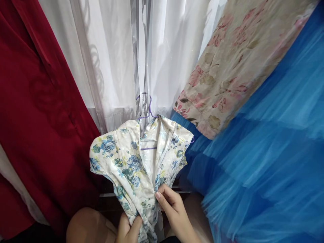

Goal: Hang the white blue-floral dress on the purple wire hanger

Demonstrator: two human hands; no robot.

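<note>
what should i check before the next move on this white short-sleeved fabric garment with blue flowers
1. Slim purple hanger inside the white blue-flowered fabric garment: ok, its bar shows through the neckline.
2. Right hand at the front edge: ok, thumb and finger pinch it.
3. Left hand on fabric: ok, gripping lower down.
4. Front closed: not ok, neckline gapes.
5. Fabric smooth: not ok, bunched near left hand.
6. Hem: cannot tell, out of frame.

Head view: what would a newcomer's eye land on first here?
Probably the blue-flowered white garment at centre, on a purple hanger, with the left hand gripping it low down and the right hand pinching its front edge. Next, the big masses of colour: deep red cloth along the left and layered blue fabric down the right.
</note>
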